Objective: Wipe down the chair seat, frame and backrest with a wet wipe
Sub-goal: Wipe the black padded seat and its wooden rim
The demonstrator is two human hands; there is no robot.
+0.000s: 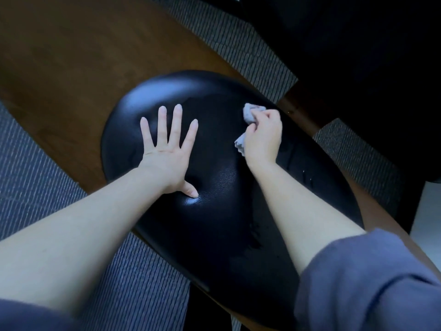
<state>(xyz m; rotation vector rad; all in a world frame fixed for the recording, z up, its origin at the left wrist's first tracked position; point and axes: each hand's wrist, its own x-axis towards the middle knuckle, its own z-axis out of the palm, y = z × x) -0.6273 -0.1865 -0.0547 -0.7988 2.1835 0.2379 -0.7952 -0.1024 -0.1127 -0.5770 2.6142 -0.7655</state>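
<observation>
Blue sleeves (370, 283) sit nearest, one at each bottom corner, with bare arms reaching out from them. On the far left lies a striped grey rug (35, 175), and past it is a brown wood floor (71, 56). Next comes the left hand (167, 151). It lies flat on the black, shiny chair seat (214, 211) with its fingers spread wide and straight, holding nothing. The seat fills the middle and has wet streaks near its right side. To the right, the right hand (263, 137) has its fingers curled tight round a crumpled pale wipe (249, 112), pressing it on the far right part of the seat. A brown wood frame (391, 223) runs along the seat's right edge. Far right, the room is very dark.
</observation>
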